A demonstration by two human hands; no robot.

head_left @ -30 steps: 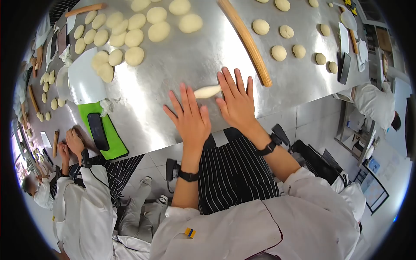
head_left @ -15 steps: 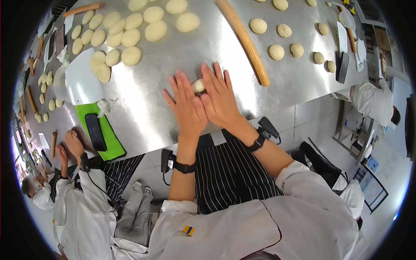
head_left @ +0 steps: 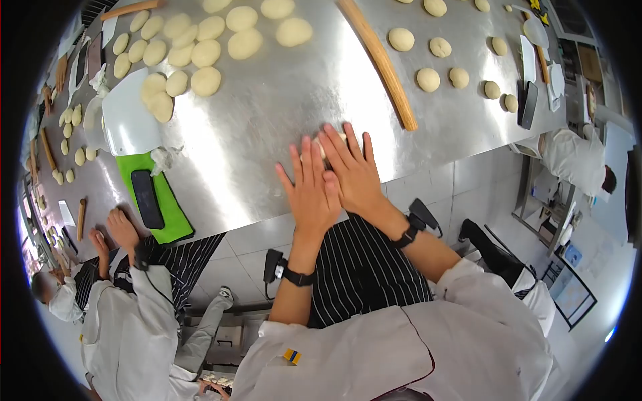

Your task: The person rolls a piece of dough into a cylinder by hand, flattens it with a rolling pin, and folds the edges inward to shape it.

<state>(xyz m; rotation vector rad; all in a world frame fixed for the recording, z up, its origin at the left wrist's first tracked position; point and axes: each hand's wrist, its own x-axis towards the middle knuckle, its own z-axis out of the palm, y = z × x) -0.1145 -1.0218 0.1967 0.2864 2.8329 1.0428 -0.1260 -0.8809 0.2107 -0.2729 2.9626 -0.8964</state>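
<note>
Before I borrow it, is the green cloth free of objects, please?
No, a black phone lies on the green cloth.

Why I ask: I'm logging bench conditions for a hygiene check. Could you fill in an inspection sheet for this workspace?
Surface: metal table, bright glare streaks, dull smudges.
Job's things: dough piece, mostly hidden under the fingers; dough balls in loose groups, some touching; wooden rolling pin lying beyond the hands.
Clutter: dark phone on green cloth.
Grippers: bare left hand and right hand, open, palms down, close together over the dough piece; a strapped device on each wrist.
Cables: short dark cable hanging by the left wrist.
Surroundings: co-worker's hand at the table edge.
</note>
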